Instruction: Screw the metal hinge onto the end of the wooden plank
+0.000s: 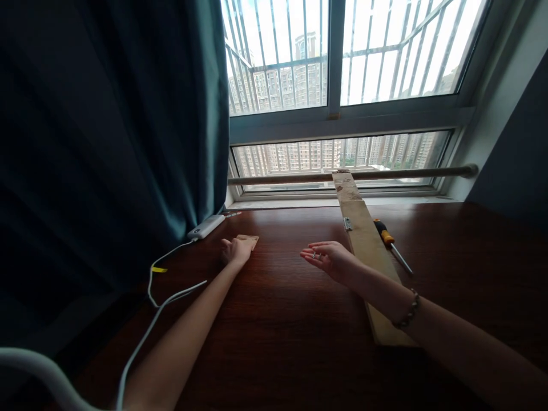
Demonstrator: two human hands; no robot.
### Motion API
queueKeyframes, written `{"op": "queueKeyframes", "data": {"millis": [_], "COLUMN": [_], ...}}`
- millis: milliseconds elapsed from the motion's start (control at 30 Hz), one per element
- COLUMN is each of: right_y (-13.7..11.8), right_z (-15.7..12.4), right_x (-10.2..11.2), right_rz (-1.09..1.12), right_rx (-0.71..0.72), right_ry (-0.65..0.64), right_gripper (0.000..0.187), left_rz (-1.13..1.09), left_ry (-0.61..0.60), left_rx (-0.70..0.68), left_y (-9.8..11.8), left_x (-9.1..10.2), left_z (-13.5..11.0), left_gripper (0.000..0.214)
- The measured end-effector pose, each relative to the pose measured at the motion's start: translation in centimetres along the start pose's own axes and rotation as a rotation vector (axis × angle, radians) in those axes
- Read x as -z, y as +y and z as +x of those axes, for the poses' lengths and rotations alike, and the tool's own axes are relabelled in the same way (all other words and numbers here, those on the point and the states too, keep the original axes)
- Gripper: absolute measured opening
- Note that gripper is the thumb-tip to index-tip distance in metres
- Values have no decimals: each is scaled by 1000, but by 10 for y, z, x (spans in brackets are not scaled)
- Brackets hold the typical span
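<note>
R fingers [310,252] are seen spread and nearly straight, palm turned up. The right hand [329,260] is held open just above the tabletop [282,319], about mid-table. A few small metal bits [317,256] are cradled loosely at the finger bases, too small to be identified. They are not pinched.

L fingers [245,246] are bent lightly, tips laid on the near end of a small wooden block [250,239]. The block lies flat toward the far edge, left of centre. Whether it's gripped or only touched can't be told; the left hand [236,252] is viewed from behind, thumb hidden.

A beaded bracelet [408,311] is worn on the R wrist. Just beside the R hand, a long wooden plank [363,237] is run from the near-right part of the tabletop up to the rail [278,179] at the far edge. Its near end is partly covered by the R forearm. A small metal hinge [347,224] is fixed on its left edge.

A screwdriver [390,238] w/ yellow-black handle is laid just right of the plank, tip toward the near edge.

At the far-left corner a white power bank [206,226] is set by the curtain [115,142]; its markings are too small to be read. Its white cable [171,297] is trailed along the left edge and cut off at the bottom of the view.
</note>
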State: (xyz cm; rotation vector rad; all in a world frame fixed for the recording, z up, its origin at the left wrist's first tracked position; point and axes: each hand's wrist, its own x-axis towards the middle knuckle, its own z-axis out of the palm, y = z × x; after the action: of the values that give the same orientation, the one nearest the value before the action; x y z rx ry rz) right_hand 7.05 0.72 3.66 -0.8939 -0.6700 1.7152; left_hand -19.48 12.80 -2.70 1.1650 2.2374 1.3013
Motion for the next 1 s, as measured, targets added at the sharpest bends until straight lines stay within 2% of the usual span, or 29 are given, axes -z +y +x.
{"op": "queueKeyframes", "data": {"millis": [100,167,267,333,367,400,467,533,600,667,733,900,1000], "right_y": [11,13,12,11,11,12,14,17,19,19,18,16,19], "right_z": [-3,-3,-1,1,2,3,5,5,5,3,-1,-8,-7], "right_x": [2,6,12,15,15,16,16,16,15,14,14,13,12], "right_rz": [-11,-10,9,27,38,49,74,118,167,195,177,19,-57], "right_rx": [-46,-61,-47,-29,-25,-27,-45,-50,-36,-16,-10,19,61], "right_ry": [35,49,21,-9,-12,-8,16,-3,-67,-116,-120,-29,9], "right_gripper": [23,23,22,16,11,4,8,14,19,24,25,20,22], "left_rz": [393,534,555,484,421,346,140,10,2,13,-2,-122,-95], "left_ry": [13,22,143,211,189,109,-173,-410,-556,-629,-669,-709,-730], "left_rx": [-84,-106,-202,-394,-515,-629,-797,-867,-876,-841,-792,-668,-670], "left_y": [-9,-13,-10,3,12,23,44,62,74,81,84,83,79], "left_x": [-2,-3,0,5,7,9,11,10,6,0,-5,-11,-13], "left_z": [3,3,-6,-24,-38,-55,-92,-129,-157,-172,-175,-172,-174], "left_gripper": [53,58,59,53,47,38,29,28,26,23,18,18,16]}}
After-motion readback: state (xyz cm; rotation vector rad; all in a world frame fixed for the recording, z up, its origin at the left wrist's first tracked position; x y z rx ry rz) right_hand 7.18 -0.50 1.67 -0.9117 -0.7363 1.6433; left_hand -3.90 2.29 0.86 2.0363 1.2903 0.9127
